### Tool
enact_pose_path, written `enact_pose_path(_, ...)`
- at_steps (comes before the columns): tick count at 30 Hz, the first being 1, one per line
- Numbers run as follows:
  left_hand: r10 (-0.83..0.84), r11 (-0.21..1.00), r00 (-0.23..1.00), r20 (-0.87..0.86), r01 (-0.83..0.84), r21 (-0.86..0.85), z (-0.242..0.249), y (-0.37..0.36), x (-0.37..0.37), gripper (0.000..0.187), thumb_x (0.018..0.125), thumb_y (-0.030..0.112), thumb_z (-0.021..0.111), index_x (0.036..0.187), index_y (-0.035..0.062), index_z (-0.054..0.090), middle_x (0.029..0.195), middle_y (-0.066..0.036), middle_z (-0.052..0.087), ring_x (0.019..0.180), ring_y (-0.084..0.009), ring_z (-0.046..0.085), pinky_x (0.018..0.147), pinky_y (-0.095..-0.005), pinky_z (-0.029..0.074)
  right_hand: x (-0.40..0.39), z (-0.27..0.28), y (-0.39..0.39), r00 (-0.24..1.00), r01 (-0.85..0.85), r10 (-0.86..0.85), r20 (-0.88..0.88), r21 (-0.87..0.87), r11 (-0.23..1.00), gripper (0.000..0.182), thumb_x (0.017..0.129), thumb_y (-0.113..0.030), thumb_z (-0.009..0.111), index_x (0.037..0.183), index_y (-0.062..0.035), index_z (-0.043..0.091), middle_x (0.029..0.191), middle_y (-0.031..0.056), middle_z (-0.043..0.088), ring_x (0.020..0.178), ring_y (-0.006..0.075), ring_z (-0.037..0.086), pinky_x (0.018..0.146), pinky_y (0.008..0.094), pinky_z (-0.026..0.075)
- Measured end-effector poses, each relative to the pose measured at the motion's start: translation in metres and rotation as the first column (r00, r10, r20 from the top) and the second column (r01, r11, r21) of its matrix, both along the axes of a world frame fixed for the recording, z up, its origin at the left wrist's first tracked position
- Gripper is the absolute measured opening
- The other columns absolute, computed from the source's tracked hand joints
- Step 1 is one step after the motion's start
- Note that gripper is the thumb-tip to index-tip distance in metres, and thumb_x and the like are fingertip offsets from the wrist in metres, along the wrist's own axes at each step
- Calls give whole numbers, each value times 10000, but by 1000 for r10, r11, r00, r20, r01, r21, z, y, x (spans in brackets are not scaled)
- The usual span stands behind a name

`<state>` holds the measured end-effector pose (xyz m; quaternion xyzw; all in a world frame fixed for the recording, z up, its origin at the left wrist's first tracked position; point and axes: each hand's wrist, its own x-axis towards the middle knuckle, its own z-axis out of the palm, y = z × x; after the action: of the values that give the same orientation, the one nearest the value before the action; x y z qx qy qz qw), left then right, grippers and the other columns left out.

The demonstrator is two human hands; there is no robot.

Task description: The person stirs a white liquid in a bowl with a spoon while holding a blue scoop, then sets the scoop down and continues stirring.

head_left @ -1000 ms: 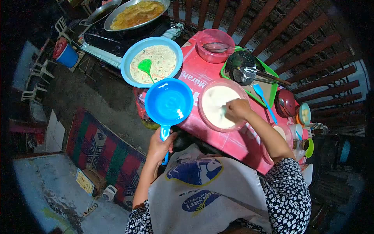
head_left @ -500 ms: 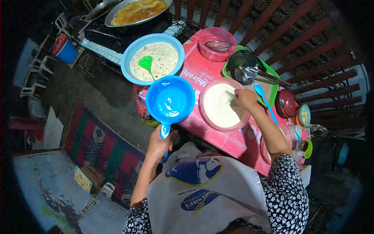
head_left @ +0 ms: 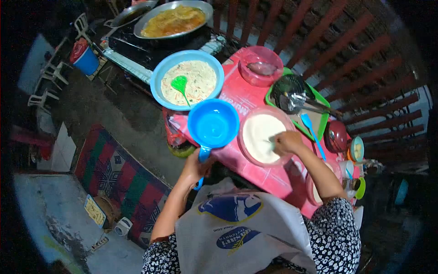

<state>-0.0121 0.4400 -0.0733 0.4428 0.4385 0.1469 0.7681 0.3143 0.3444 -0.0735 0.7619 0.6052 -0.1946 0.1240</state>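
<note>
Head view, from the left: a small blue bucket with a red lid (head_left: 84, 58) stands on the floor, and beyond it a wide metal pan of yellow-orange liquid (head_left: 172, 19) sits on a dark stove. Nearer, a large light-blue plastic basin of pale shredded batter (head_left: 187, 79) rests at the edge of the red-covered counter (head_left: 273, 176), a green plastic spoon (head_left: 179, 86) lying in it. Just below, the left hand (head_left: 196, 165) is closed around the handle of a round blue plastic dipper (head_left: 213, 125), holding it level over the counter's near-left edge, beside the basin. Right of the dipper sits a clear pink plastic bowl of smooth white batter (head_left: 263, 136); the right hand (head_left: 287, 142) is curled over the bowl's right side, fingers bunched at the batter's surface, and whether it grips anything I cannot tell. Farther right, a green plastic tray (head_left: 321, 113) carries a dark perforated skimmer (head_left: 290, 86).
</note>
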Motion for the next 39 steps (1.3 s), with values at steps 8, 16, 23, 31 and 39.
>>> enact_pose_path(8, -212, 954, 975, -71, 222, 201, -35, 28, 41, 204, 775, 261, 588, 721, 82, 506, 569, 12, 469, 479, -81, 441, 441, -238, 353, -6, -20, 10, 998, 67, -67, 7, 77, 995, 260, 724, -337, 438, 753, -156, 622, 756, 127, 607, 733, 316, 582, 663, 435, 448)
enact_pose_path(16, -223, 973, 975, -17, 223, 61, -40, 55, 67, 180, 759, 193, 609, 776, 44, 510, 568, -16, 467, 438, -95, 439, 391, -236, 370, 2, -14, 15, 987, 114, -132, 90, 189, 975, 204, 716, -316, 486, 781, -190, 633, 731, 108, 617, 686, 292, 598, 606, 417, 461)
enact_pose_path(23, -296, 948, 951, -88, 304, 89, -53, 76, 76, 169, 763, 182, 607, 780, 47, 507, 568, -5, 467, 428, -92, 447, 368, -233, 379, 25, -14, 9, 970, 139, -154, 189, 91, 986, 234, 720, -342, 481, 756, -163, 627, 719, 101, 617, 667, 302, 589, 592, 409, 457)
enact_pose_path(31, -40, 572, 780, -624, 530, 626, -41, 70, 65, 315, 744, 336, 605, 874, 52, 564, 776, -80, 598, 667, -152, 596, 561, -271, 467, 19, -12, -13, 998, -55, 55, 4, 145, 988, 179, 695, -324, 543, 714, -169, 630, 664, 113, 608, 635, 285, 593, 550, 397, 451)
enact_pose_path(39, 144, 106, 724, 674, -689, 717, 174, 17, 2, 289, 867, 190, 422, 1064, -11, 493, 995, -165, 542, 895, -260, 559, 781, -323, 438, 10, -23, -13, 996, -27, 38, -75, 144, 989, 193, 688, -312, 519, 729, -154, 622, 663, 92, 604, 642, 293, 590, 563, 425, 458)
